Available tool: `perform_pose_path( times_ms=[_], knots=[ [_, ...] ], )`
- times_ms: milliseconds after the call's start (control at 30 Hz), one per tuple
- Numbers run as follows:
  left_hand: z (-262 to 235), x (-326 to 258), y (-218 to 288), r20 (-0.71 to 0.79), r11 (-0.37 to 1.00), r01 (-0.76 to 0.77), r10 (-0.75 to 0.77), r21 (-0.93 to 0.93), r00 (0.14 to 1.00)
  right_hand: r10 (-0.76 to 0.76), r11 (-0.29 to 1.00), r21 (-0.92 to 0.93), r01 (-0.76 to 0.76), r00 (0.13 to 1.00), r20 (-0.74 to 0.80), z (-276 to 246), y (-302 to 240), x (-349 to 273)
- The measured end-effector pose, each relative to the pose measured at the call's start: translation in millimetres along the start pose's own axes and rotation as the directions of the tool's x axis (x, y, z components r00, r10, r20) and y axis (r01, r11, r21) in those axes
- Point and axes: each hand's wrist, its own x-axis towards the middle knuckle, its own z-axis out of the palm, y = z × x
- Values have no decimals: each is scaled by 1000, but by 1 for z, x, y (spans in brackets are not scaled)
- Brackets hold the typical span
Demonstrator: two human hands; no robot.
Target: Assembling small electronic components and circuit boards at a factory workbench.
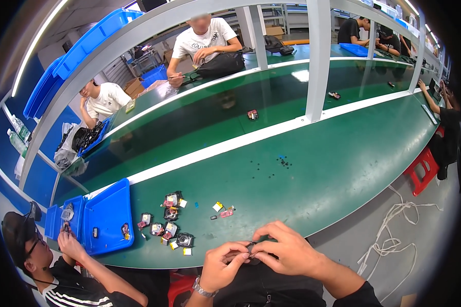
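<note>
Fingers (239, 251) of both hands are pinched together around a small dark part (251, 249), held at the near edge of the green worktop (343, 163). Left hand (221, 266), wearing a wristwatch (202, 289), closes its thumb and forefinger on the part from the left. Right hand (284, 250) curls over the part from the right, fingertips touching it. Most of the part is hidden by the fingers, so its shape cannot be told.

Just beyond the hands, to their left, a cluster of small dark camera-like modules (165, 221) with red and yellow pieces lies on the worktop. Near that cluster, a small yellow piece (217, 206) and a small pink board (227, 213) rest side by side. Left of the cluster stands a blue tray (107, 210) holding a few small items; another person's hand (70, 243) works at a smaller blue bin (54, 222) beside it.

Farther out, a scatter of tiny black parts (281, 162) lies mid-worktop. A white strip (230, 144) divides the surface lengthwise. Beyond a grey frame post (317, 56), a person in a white shirt (202, 41) sits with a black bag (221, 64).
</note>
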Motion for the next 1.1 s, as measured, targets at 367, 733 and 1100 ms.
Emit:
perform_pose_path(
  times_ms=[367, 733, 1100],
  knots=[
    [-2, -5, 1, 25, 987, 17, -14, -160, 1000, -42, 993, -111, 31, 994, -99, 13, -4, -4],
    [-5, -6, -3, 12, 988, -46, 48, -145, 999, 42, 993, 116, -24, 987, -154, 21, -5, -8],
    [-4, -7, -2, -9, 991, -51, 50, -125, 999, 151, 968, 221, -117, 979, -139, 29, -7, -13]
  ],
)
